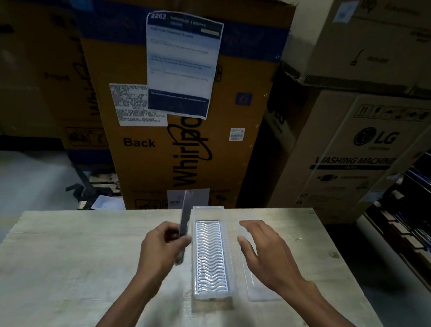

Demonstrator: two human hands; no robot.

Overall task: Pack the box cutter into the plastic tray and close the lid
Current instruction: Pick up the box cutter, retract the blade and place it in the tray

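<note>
Two bare hands worked over the pale wooden table (61, 253). On it lay the long clear plastic tray with a wavy ribbed floor (210, 254), empty, its flat transparent lid (264, 288) just to the right. The right hand (265, 249) hovered spread and empty above that lid. The left hand (161, 247), fingers curled shut, held the slim dark box cutter (185, 217) tilted, just left of the tray. Best to level the cutter lengthwise before lowering it in.
</note>
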